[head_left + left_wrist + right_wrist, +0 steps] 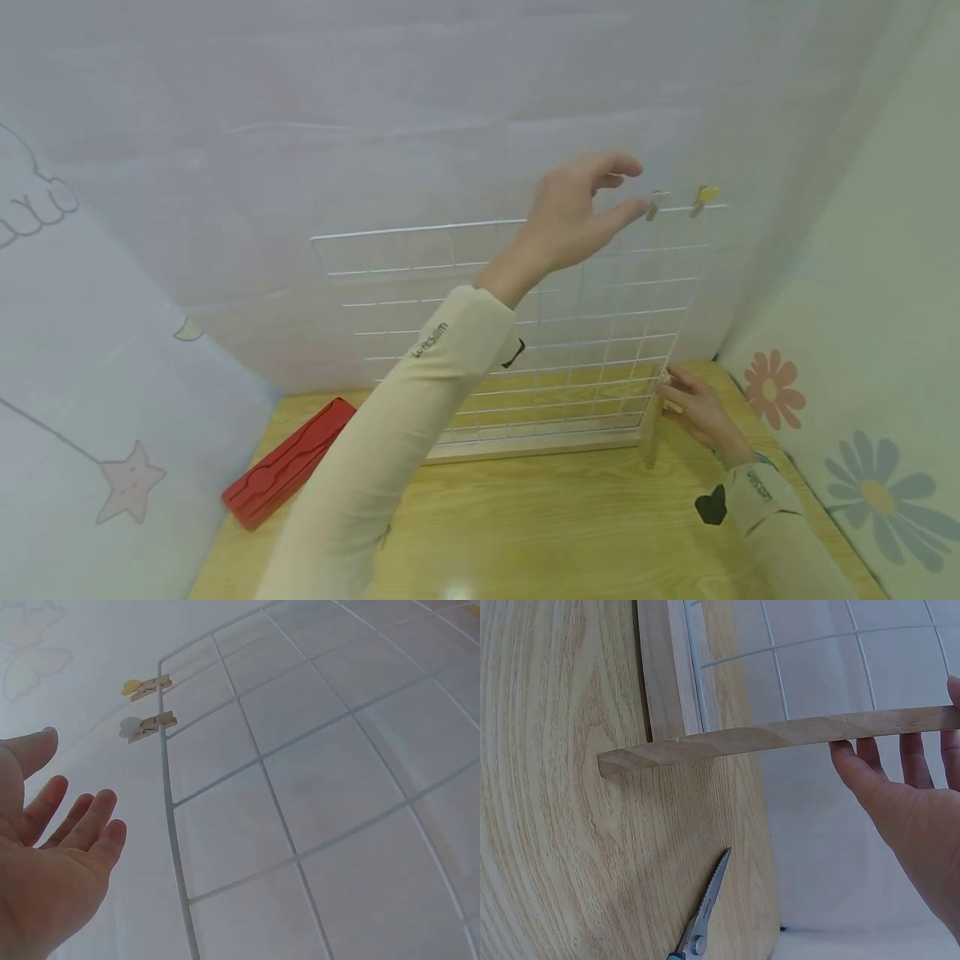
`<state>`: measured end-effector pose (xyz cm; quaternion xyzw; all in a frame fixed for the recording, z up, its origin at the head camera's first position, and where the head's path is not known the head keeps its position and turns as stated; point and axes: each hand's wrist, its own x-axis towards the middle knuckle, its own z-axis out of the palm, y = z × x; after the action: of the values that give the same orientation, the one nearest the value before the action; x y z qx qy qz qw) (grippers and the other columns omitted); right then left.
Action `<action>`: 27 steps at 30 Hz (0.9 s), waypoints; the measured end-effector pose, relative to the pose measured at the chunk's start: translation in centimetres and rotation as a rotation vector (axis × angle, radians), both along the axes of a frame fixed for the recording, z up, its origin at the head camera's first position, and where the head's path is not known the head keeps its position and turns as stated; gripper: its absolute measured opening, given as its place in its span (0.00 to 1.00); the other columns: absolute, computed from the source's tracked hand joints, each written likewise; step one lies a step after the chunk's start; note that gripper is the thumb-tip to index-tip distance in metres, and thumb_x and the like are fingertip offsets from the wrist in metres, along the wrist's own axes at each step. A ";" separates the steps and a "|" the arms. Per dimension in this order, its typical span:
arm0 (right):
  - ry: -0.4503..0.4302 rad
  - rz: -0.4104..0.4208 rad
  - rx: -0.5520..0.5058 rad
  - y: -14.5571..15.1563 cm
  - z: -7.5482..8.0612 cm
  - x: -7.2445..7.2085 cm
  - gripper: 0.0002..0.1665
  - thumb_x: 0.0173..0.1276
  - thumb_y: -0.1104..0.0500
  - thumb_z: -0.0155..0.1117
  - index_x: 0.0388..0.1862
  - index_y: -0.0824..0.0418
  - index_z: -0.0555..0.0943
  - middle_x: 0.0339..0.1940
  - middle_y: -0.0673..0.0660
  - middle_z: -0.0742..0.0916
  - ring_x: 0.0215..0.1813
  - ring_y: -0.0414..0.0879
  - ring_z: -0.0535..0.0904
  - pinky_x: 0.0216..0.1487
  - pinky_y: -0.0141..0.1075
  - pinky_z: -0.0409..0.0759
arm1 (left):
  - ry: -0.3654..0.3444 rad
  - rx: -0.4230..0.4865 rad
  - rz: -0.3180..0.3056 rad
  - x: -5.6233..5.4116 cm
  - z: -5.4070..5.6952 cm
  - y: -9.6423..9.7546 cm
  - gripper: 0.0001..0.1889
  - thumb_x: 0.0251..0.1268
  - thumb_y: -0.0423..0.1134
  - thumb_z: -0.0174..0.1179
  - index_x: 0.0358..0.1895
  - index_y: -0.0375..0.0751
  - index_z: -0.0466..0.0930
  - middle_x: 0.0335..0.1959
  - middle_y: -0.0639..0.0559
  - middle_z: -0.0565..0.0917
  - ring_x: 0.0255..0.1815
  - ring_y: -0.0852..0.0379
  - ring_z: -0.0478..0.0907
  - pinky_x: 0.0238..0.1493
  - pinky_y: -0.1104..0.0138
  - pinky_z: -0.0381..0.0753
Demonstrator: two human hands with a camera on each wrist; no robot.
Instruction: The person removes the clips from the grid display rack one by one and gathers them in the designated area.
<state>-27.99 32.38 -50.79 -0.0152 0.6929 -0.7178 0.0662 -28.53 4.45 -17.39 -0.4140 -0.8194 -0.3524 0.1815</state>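
A white wire grid panel (540, 321) stands upright in a wooden base (540, 443). Two small wooden clothespins grip its top wire near the right corner: one with a yellow ornament (132, 688), the other with a white ornament (130, 727). Beside the white one is my left hand (573, 208), fingers loosely bent and nothing between them; the left wrist view shows its palm (56, 885) apart from the wire. Lower right, my right hand (701, 408) holds the base's wooden end piece (780, 736), thumb on one side and fingers on the other.
A red tray with shaped recesses (288, 467) lies on the left of the wood-grain table (525, 525). Scissors (705, 919) lie on the table near the right hand. Pale printed cloth (420, 100) closes off the back and both sides.
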 end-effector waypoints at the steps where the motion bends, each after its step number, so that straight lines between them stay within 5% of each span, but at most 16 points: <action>1: 0.000 -0.002 0.002 0.0 0.0 0.0 0.49 0.73 0.57 0.57 0.77 0.65 0.36 0.72 0.69 0.53 0.50 0.29 0.73 0.67 0.58 0.57 | -0.007 -0.025 0.008 0.0 0.2 0.3 0.20 0.65 0.44 0.62 0.58 0.43 0.76 0.58 0.54 0.78 0.58 0.63 0.75 0.57 0.78 0.67; 11: -0.006 -0.010 0.013 -0.2 -0.2 0.1 0.48 0.73 0.56 0.57 0.77 0.63 0.37 0.75 0.70 0.47 0.55 0.31 0.68 0.67 0.57 0.59 | 0.010 -0.285 0.106 -0.8 0.9 2.4 0.30 0.70 0.50 0.55 0.71 0.44 0.61 0.70 0.54 0.65 0.71 0.61 0.57 0.66 0.77 0.55; 19: -0.008 -0.016 -0.005 -0.6 -0.1 0.1 0.48 0.73 0.58 0.57 0.77 0.64 0.38 0.75 0.71 0.48 0.50 0.27 0.72 0.67 0.57 0.58 | -0.047 -0.366 0.142 -1.1 1.2 3.8 0.28 0.72 0.50 0.52 0.71 0.44 0.60 0.68 0.54 0.69 0.67 0.63 0.65 0.64 0.77 0.61; 27: -0.002 -0.020 0.023 -1.1 -0.1 0.3 0.47 0.74 0.57 0.56 0.77 0.64 0.39 0.69 0.65 0.59 0.50 0.28 0.74 0.65 0.52 0.66 | -0.089 -0.366 0.083 -1.0 1.1 4.5 0.17 0.74 0.44 0.52 0.60 0.43 0.76 0.59 0.53 0.78 0.59 0.62 0.73 0.55 0.78 0.69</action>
<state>-27.73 31.32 -50.89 -0.0068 0.7013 -0.7103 0.0596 -29.57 8.97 -16.29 -0.3899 -0.8934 -0.2079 0.0812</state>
